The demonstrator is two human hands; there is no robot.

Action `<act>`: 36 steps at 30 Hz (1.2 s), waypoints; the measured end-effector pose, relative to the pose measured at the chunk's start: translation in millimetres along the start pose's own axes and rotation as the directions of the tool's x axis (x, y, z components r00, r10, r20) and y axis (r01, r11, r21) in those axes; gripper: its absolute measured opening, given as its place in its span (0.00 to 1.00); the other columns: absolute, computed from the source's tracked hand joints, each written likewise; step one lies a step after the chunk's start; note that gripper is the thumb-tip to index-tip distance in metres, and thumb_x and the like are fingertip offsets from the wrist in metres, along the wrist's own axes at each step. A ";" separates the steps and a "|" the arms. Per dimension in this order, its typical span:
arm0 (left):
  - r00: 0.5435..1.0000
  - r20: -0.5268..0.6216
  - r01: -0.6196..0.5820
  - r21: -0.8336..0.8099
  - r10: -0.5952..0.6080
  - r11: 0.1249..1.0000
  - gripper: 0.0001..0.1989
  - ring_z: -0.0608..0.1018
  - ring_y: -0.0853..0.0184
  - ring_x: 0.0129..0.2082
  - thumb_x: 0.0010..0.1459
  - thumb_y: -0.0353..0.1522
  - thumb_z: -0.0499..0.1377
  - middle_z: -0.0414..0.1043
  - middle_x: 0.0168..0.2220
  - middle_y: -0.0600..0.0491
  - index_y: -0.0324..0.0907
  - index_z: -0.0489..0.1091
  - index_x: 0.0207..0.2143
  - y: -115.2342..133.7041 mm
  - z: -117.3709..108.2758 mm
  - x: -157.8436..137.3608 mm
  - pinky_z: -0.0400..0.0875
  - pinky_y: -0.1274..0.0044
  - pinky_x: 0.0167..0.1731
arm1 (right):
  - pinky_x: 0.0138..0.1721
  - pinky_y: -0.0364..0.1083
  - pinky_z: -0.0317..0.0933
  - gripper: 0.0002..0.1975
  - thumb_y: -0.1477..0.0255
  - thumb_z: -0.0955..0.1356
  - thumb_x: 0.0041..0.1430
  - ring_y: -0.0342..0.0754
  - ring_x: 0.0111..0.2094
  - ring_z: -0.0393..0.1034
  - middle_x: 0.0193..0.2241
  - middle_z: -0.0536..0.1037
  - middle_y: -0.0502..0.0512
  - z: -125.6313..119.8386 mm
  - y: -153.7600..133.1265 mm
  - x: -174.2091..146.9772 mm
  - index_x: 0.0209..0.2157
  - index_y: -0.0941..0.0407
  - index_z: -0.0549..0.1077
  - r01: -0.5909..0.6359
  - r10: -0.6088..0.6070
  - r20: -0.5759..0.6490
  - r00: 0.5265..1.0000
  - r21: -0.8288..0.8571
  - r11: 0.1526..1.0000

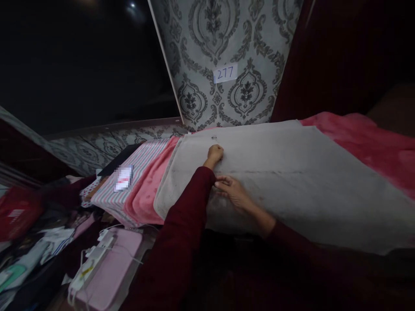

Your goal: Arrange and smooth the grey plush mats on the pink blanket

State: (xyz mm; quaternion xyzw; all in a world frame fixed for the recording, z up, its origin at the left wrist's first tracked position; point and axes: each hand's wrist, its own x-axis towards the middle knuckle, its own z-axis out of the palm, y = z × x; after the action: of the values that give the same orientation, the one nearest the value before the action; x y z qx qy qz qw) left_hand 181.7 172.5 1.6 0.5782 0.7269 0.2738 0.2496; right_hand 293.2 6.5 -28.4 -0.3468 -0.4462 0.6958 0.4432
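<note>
Lying beneath curled left hand (215, 153) and looser right hand (237, 192): grey cloth (279, 155), grips unclear.

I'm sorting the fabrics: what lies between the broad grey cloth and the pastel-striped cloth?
The head view shows pink plush fabric between the grey cloth and striped cloth.
</note>
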 end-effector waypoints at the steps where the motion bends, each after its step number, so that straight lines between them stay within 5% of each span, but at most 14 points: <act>1: 1.000 -0.016 -0.021 0.049 0.022 0.999 0.13 0.82 0.67 0.33 0.68 0.29 0.52 0.80 0.36 0.44 0.37 0.75 0.45 0.7 0.3 -1.8 0.73 0.76 0.37 | 0.42 0.49 0.67 0.26 0.56 0.80 0.37 0.53 0.44 0.71 0.40 0.79 0.54 2.4 1.3 -3.3 0.37 0.52 0.75 0.001 -0.001 0.007 1.000 0.001 1.000; 5: 0.987 -0.035 -0.143 0.246 0.156 0.959 0.14 0.80 0.60 0.51 0.67 0.28 0.52 0.79 0.50 0.39 0.39 0.77 0.46 5.2 0.9 -11.5 0.70 0.72 0.52 | 0.39 0.47 0.63 0.25 0.52 0.79 0.37 0.51 0.41 0.69 0.38 0.78 0.54 8.6 -1.9 -8.4 0.32 0.53 0.77 0.014 -0.014 0.019 1.000 -0.013 1.000; 11: 0.935 0.117 -0.351 0.436 0.334 0.829 0.14 0.76 0.55 0.58 0.65 0.24 0.54 0.76 0.53 0.36 0.36 0.76 0.49 2.3 5.8 -27.1 0.63 0.68 0.60 | 0.36 0.46 0.60 0.19 0.56 0.77 0.41 0.49 0.36 0.67 0.33 0.78 0.51 6.8 -23.6 1.4 0.32 0.53 0.78 0.075 -0.055 0.127 0.990 -0.152 0.985; 14: 0.909 0.191 -0.417 0.465 0.371 0.781 0.14 0.76 0.56 0.58 0.65 0.24 0.54 0.76 0.53 0.36 0.35 0.76 0.48 0.7 6.8 -29.6 0.63 0.68 0.61 | 0.31 0.45 0.58 0.15 0.60 0.76 0.41 0.47 0.32 0.66 0.30 0.77 0.51 5.7 -36.7 13.1 0.30 0.54 0.77 0.082 -0.045 0.158 0.986 -0.236 0.968; 21: 0.907 0.235 -0.421 0.475 0.350 0.772 0.09 0.78 0.57 0.55 0.61 0.23 0.59 0.79 0.48 0.38 0.37 0.78 0.42 10.6 5.1 -23.0 0.67 0.71 0.57 | 0.22 0.42 0.55 0.15 0.64 0.76 0.39 0.43 0.25 0.62 0.23 0.69 0.48 -4.5 -42.7 35.5 0.25 0.54 0.69 -0.033 0.034 0.011 0.999 -0.132 0.991; 27: 0.951 0.139 -0.310 0.406 0.277 0.860 0.16 0.83 0.60 0.42 0.67 0.28 0.53 0.82 0.42 0.41 0.37 0.78 0.49 12.9 -7.1 -9.9 0.74 0.73 0.46 | 0.32 0.48 0.69 0.14 0.59 0.72 0.47 0.52 0.36 0.72 0.32 0.78 0.54 -37.6 -30.2 38.4 0.34 0.53 0.75 0.105 -0.081 0.086 0.993 -0.322 0.941; 29: 0.956 0.129 -0.293 0.374 0.263 0.880 0.19 0.83 0.62 0.43 0.68 0.30 0.52 0.82 0.47 0.42 0.37 0.75 0.56 4.3 -18.6 -13.7 0.74 0.74 0.46 | 0.44 0.56 0.72 0.15 0.59 0.68 0.55 0.57 0.46 0.74 0.42 0.80 0.58 -68.1 -32.6 34.2 0.41 0.51 0.77 0.222 -0.198 0.104 0.975 -0.573 0.789; 32: 0.956 0.150 -0.290 0.365 0.252 0.885 0.24 0.76 0.61 0.59 0.66 0.33 0.57 0.73 0.62 0.42 0.40 0.69 0.64 -27.7 -40.0 -35.9 0.68 0.74 0.58 | 0.66 0.64 0.54 0.24 0.59 0.64 0.62 0.63 0.65 0.60 0.61 0.72 0.60 -139.6 -37.5 16.2 0.56 0.49 0.75 0.321 -0.312 0.237 0.920 -0.912 0.254; 34: 0.957 0.179 -0.282 0.396 0.228 0.874 0.28 0.65 0.58 0.69 0.65 0.35 0.59 0.63 0.69 0.44 0.43 0.66 0.66 -60.2 -55.4 -59.0 0.58 0.69 0.67 | 0.68 0.70 0.44 0.29 0.58 0.61 0.64 0.67 0.71 0.49 0.68 0.64 0.59 -199.4 -40.1 -0.9 0.64 0.49 0.69 0.194 -0.252 0.195 0.948 -0.981 -0.030; 36: 0.961 0.201 -0.264 0.479 0.188 0.837 0.30 0.53 0.55 0.74 0.67 0.37 0.56 0.51 0.74 0.47 0.46 0.60 0.70 -95.1 -70.6 -83.1 0.46 0.59 0.71 | 0.68 0.71 0.44 0.32 0.56 0.58 0.67 0.68 0.71 0.48 0.70 0.59 0.61 -258.1 -45.0 -19.2 0.69 0.51 0.64 0.020 -0.221 0.047 0.974 -0.992 -0.124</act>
State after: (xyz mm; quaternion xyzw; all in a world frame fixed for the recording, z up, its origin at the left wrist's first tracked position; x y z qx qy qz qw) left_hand 84.0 66.3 -8.6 0.7235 0.6789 0.0602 0.1093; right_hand 540.7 79.1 -78.2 -0.5644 -0.8132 0.0622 0.1277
